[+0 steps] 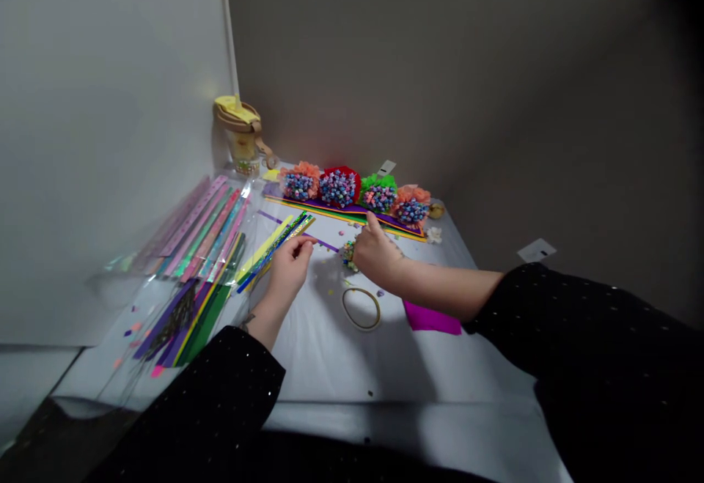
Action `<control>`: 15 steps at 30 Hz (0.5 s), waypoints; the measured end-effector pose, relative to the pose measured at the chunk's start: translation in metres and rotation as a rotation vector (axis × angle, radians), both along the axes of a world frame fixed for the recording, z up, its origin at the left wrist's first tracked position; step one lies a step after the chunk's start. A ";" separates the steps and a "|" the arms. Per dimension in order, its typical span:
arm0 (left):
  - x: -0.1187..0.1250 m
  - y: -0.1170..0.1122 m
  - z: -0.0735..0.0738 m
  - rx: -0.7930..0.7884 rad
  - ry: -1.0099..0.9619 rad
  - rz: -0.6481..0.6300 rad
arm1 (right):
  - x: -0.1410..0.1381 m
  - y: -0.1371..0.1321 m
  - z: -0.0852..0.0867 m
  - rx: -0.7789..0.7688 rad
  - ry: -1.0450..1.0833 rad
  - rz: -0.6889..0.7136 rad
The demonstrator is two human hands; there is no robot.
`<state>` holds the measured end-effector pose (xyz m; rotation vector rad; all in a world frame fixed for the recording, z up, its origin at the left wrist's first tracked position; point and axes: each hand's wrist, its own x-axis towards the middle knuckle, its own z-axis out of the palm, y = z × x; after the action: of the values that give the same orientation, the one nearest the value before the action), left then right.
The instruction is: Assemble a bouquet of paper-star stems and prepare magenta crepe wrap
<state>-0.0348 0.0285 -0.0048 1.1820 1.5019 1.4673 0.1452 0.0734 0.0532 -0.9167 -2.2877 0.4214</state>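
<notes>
My left hand [291, 267] pinches a thin purple paper strip [325, 245] between its fingers, just past a bundle of green, blue and gold strips [275, 252]. My right hand [377, 252] sits to the right with its thumb raised, its fingers curled down beside a small heap of folded paper stars [348, 256]. Whether those fingers touch the heap is hidden. Four bouquets of paper stars [352, 190] with coloured tissue stand in a row beyond both hands, on long coloured paper strips [352, 213].
A clear plastic sleeve [198, 248] of patterned strips lies on the left of the grey-white covered table [324, 369]. A thin gold ring [361, 308] and a magenta paper sheet [432, 318] lie near my right forearm. A lidded yellow-topped cup [242, 135] stands in the far corner against the walls.
</notes>
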 end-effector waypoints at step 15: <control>0.000 0.001 -0.001 -0.002 -0.053 -0.026 | -0.032 -0.007 -0.059 0.440 -0.836 0.105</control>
<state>-0.0348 0.0295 -0.0055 1.1484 1.4471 1.4689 0.1133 0.0666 -0.0060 -0.8274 -2.9925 -0.5222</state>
